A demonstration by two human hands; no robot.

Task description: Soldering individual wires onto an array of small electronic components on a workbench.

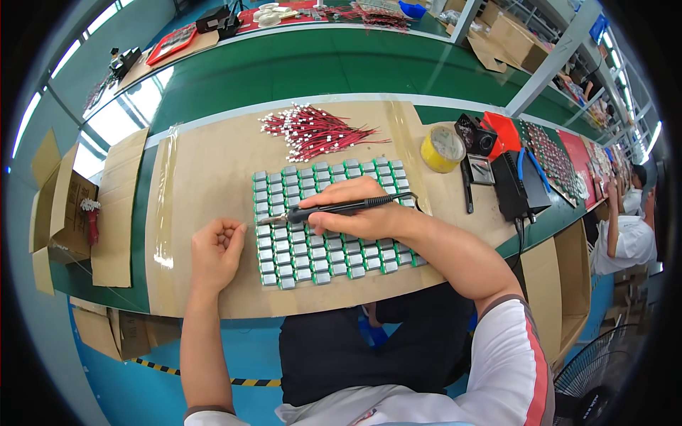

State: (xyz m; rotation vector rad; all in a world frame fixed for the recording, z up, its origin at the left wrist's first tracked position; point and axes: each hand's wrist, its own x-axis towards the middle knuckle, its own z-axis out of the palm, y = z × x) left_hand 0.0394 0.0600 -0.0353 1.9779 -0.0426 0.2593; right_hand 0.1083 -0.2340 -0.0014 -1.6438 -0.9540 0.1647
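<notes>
Before us spreads a brown sheet (202, 177), and on it the grey-and-green blocks (317, 253) stand in close rows. The rows look fully laid out; we make out no red wire on the blocks that show, so we judge much is left, though covered ones we cannot check. The wires (316, 133) lie heaped beyond the blocks, apart from them. Our right hand (366, 213) is wrapped around the iron (334, 209), whose tip reaches the blocks' left edge; our left hand (219, 252), just beside that edge, is pinched narrow, and we cannot tell whether it holds anything. To the right sit a black unit (510, 188) and tape (442, 149), clear of the blocks. Only our right hand and the iron cover some blocks.
</notes>
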